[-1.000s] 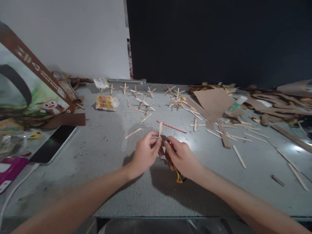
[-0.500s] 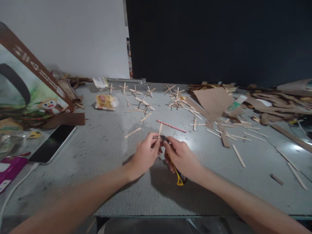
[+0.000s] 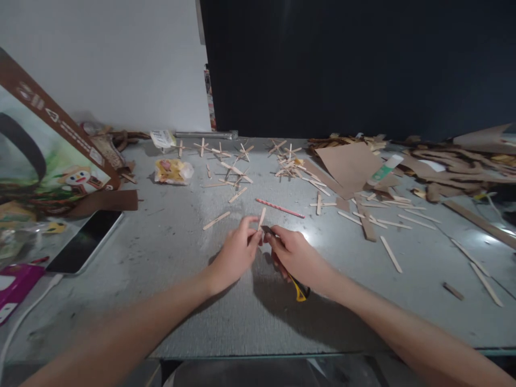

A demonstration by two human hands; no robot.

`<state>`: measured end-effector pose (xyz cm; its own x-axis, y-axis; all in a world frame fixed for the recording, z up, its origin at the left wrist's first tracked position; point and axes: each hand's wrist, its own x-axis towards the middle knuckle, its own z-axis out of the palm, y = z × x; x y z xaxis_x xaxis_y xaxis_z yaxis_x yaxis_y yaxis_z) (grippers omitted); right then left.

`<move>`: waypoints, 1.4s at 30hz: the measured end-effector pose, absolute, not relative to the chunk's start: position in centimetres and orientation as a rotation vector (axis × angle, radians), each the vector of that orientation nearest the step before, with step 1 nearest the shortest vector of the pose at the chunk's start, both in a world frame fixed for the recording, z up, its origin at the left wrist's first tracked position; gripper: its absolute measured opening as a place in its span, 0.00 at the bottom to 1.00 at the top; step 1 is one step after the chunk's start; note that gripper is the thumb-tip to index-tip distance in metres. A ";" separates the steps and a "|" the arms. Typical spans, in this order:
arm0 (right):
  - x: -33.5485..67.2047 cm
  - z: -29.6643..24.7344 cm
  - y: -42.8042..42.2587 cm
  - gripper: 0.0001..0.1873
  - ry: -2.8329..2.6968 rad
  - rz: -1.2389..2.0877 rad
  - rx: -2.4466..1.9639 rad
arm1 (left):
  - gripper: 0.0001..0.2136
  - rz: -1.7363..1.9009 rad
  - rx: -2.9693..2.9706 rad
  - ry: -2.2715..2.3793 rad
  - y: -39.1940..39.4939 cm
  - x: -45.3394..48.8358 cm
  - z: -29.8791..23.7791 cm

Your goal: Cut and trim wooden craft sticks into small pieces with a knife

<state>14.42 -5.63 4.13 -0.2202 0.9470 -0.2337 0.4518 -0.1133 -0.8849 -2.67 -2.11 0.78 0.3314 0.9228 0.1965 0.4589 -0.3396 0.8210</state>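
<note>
Pinched in the fingers of my left hand (image 3: 236, 248) is a flat wooden craft stick (image 3: 262, 216), its far end pointing up and away from me. My right hand (image 3: 300, 255) is wrapped round a yellow-and-black utility knife (image 3: 300, 290), whose dark front end meets the stick close to my left fingertips. The stick's lower part is hidden by my fingers. Just beyond my hands lies a red patterned pencil (image 3: 280, 208). A loose craft stick (image 3: 216, 220) rests to the left of it.
Several crossed-stick pieces (image 3: 237, 172) stand toward the back. Brown cardboard (image 3: 349, 166), a glue stick (image 3: 385, 169) and scattered sticks (image 3: 391, 253) lie on the right. At left are a phone (image 3: 85, 242), a purple object (image 3: 20, 287), a snack packet (image 3: 173, 171) and a printed bag (image 3: 68, 145).
The knife's front end has shifted slightly against the stick, and my left index finger has lifted a little. The whole view has moved slightly.
</note>
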 end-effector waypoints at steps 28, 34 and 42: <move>18.5 4.5 -3.1 0.13 -2.241 0.630 -1.669 | 0.15 0.383 2.315 1.162 0.8 -5.7 2.5; 18.5 4.7 -3.1 0.15 -2.246 0.618 -1.652 | 0.17 0.273 2.491 0.943 2.6 -7.2 2.1; 18.8 6.1 -3.1 0.12 -2.378 0.563 -1.649 | 0.11 0.560 2.438 1.158 0.6 -5.0 1.1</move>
<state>18.80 -3.06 6.11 -0.3614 0.9307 -0.0565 0.8571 0.3077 -0.4131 -4.99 0.65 1.10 0.5805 0.7922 0.1884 0.6396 -0.5868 0.4966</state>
